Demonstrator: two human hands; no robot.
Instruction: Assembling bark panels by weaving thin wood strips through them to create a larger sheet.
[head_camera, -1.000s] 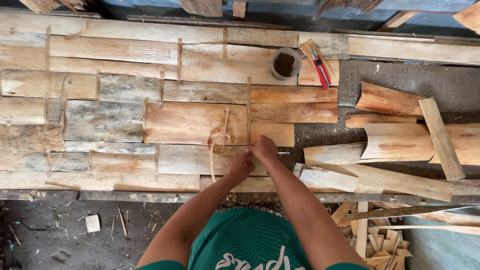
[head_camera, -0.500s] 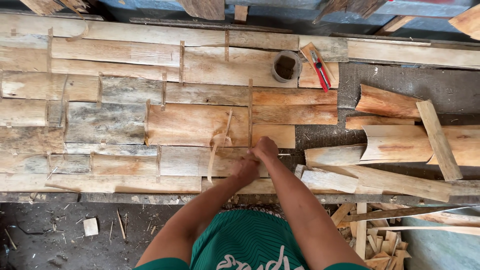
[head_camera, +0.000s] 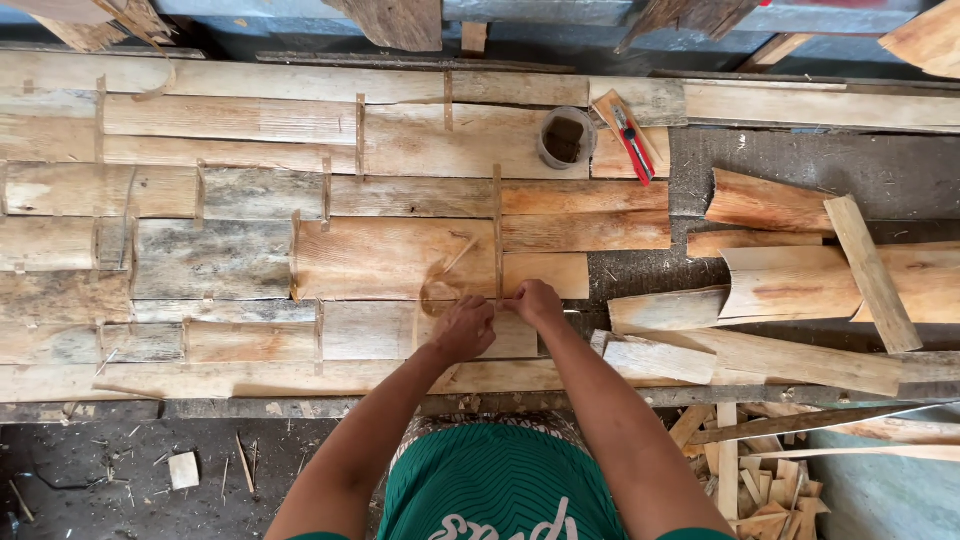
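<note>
Both my hands meet over a mat of flat wooden slats laid on a workbench. My left hand and my right hand pinch the lower end of a thin upright strip that runs across the slats. A loose curl of thin strip lies just left of my hands. My fingers are closed on the strip's end near the slat at the mat's right edge.
A small round pot and a red utility knife sit at the far side. Loose curved wood slabs pile up on the right. Offcuts and chips litter the ground below the bench edge.
My hands have stayed at the same spot on the strip, shifting slightly upward; the thin strip now shows a looser curl beside my left hand.
</note>
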